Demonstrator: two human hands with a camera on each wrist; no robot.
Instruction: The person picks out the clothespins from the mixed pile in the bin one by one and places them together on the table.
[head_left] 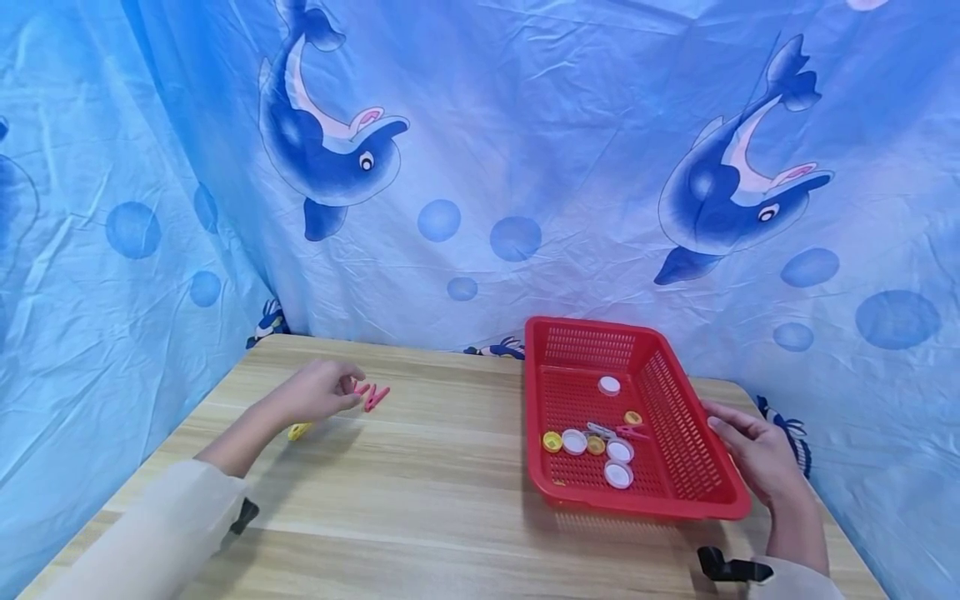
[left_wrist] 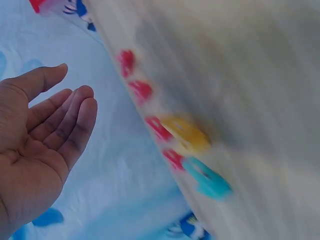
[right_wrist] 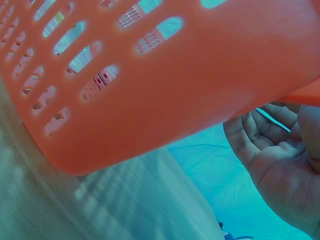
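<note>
On the table's left side, my left hand hovers next to pink clothespins, fingers loosely bent and holding nothing. The left wrist view shows that hand apart from a blurred row of pink clips, a yellow clip and a teal clip. My forearm partly hides the yellow clip in the head view. My right hand grips the right rim of a red plastic basket. Inside the basket lie several white caps, yellow caps, a pink clothespin and a pale clothespin.
The wooden table has its far edge against a blue curtain printed with dolphins. The curtain also hangs along the left and right sides. The basket stands on the table's right half.
</note>
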